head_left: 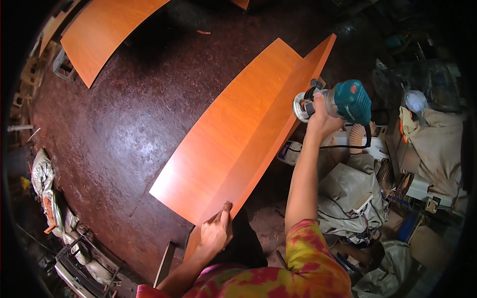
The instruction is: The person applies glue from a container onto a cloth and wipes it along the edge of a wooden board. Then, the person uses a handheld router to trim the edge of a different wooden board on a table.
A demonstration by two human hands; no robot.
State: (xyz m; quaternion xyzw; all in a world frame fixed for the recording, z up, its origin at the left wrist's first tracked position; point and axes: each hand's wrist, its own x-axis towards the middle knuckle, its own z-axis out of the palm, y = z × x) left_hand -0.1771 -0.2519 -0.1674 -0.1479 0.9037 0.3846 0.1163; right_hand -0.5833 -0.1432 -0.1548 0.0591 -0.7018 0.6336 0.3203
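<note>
A long orange-brown wooden panel (233, 134) stretches away from me, with a narrower upright board (278, 144) along its right side. My right hand (323, 119) is closed around the body of a teal and silver trim router (352, 102). The router lies sideways, its round base facing the upright board near the far end; whether the bit touches wood is hidden. My left hand (217, 231) grips the near end of the upright board, with fingers bent and pressed on its edge. A black cord (348, 146) hangs from the router beside my right forearm.
Another orange panel (107, 37) rests at the upper left above the dark stained floor (129, 129). To the right is clutter: a grey tarp (348, 186), cables, beige cloth (437, 144) and a ribbed hose (357, 134). Wrapped bundles (47, 188) lie at left.
</note>
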